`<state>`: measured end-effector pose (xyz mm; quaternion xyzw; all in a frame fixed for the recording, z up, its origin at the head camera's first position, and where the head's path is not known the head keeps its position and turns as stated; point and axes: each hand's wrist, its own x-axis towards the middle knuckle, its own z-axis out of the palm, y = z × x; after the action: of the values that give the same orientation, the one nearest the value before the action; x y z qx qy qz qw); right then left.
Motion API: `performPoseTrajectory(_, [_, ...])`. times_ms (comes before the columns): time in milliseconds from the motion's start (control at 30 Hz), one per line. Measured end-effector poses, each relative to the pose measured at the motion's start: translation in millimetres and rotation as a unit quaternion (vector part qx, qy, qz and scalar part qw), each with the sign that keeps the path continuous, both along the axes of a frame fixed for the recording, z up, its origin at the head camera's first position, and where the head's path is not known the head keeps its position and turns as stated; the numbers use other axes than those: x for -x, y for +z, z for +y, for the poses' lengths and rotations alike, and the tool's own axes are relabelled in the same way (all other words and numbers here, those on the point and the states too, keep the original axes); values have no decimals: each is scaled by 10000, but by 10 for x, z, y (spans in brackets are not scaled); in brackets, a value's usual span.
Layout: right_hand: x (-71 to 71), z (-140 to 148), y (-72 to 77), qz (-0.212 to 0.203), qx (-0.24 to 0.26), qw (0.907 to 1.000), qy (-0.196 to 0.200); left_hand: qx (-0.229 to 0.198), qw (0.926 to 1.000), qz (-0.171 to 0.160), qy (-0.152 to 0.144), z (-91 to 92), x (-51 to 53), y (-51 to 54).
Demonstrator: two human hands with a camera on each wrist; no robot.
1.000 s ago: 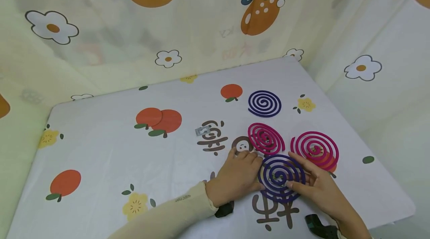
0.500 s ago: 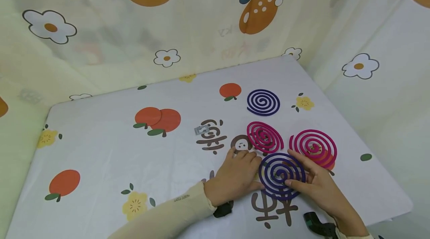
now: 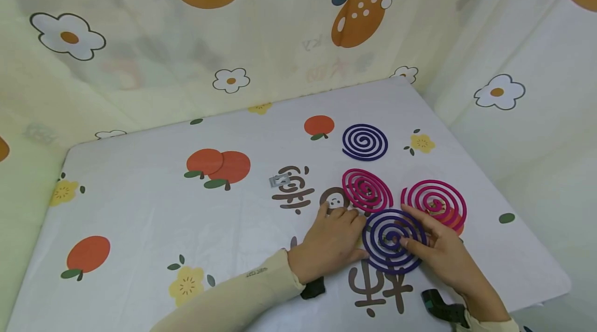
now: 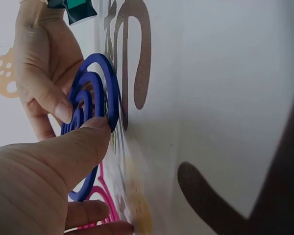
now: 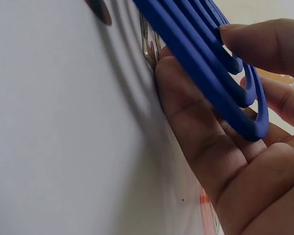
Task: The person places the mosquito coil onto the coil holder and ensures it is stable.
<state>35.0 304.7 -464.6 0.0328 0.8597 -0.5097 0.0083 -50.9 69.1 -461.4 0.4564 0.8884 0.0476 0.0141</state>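
A dark blue mosquito coil (image 3: 394,241) is held tilted a little above the table between both hands. My right hand (image 3: 440,249) pinches it, thumb on top near the centre and fingers beneath. At its left rim is my left hand (image 3: 328,244), with the thumb (image 4: 90,134) pressed on the outer ring and fingers on the far side. Under the coil, a thin metal piece (image 5: 148,44) shows by the right fingertips; its full shape is hidden. Two pink mosquito coils, one behind (image 3: 367,190) and one to the right (image 3: 435,202), lie close by.
Another dark blue mosquito coil (image 3: 365,142) lies flat farther back. A small metal stand (image 3: 280,181) sits left of the pink coils. The white table cover (image 3: 140,218) has printed fruit, flowers and characters. A patterned curtain (image 3: 280,26) hangs behind the table.
The held blue coil has shifted slightly up and to the right relative to the table, with both hands following a little. The other coils stay where they were.
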Motion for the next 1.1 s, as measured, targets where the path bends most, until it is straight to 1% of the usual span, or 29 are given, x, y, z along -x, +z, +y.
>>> performPoseTrajectory(300, [6, 18, -23, 97, 72, 9999, -15, 143, 9999, -31, 87, 66, 4, -1])
performPoseTrajectory(467, [9, 27, -37, 182, 84, 9998, -22, 135, 9998, -111, 117, 78, 5, 4])
performPoseTrajectory(667, [6, 22, -30, 134, 92, 9998, -67, 130, 9997, -140, 120, 79, 9, -8])
performPoseTrajectory(800, [6, 13, -25, 183, -167, 9996, -122, 154, 9996, -180, 153, 73, 4, -9])
performPoseTrajectory(933, [3, 8, -35, 362, -464, 9981, -176, 150, 9996, -187, 177, 66, 3, -12])
performPoseTrajectory(1100, [-9, -11, -23, 498, -1068, 9927, -254, 174, 9997, -73, 130, 63, 0, -2])
